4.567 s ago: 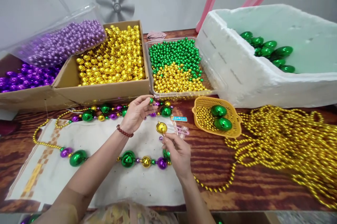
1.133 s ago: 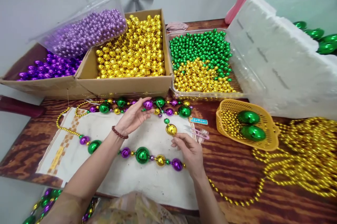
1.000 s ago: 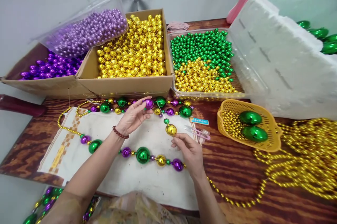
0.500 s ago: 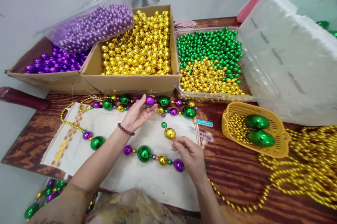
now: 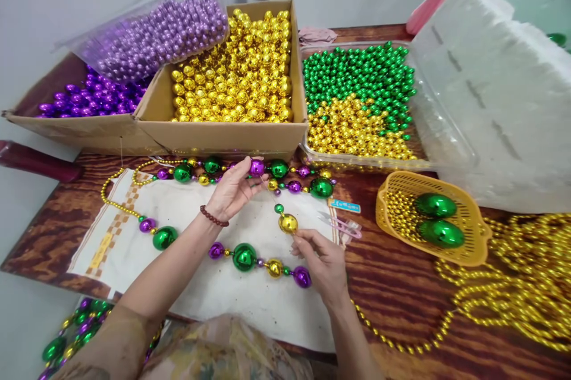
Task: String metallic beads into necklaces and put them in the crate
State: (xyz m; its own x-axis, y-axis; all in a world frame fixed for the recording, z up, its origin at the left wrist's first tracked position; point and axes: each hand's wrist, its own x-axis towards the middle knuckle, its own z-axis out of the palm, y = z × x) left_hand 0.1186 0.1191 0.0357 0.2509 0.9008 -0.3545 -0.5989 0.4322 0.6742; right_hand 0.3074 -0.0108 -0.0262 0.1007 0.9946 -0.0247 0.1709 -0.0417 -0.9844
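Wooden table (image 5: 392, 294), right hand (image 5: 323, 264) at gold bead (image 5: 288, 223), blue label (image 5: 345, 206) illegible

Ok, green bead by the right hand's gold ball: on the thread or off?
On: thread runs from the green bead up toward the left hand.

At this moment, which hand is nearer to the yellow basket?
Right. The right hand is to the left of the yellow basket, by a gold ball; the left hand is farther left, at a purple ball.
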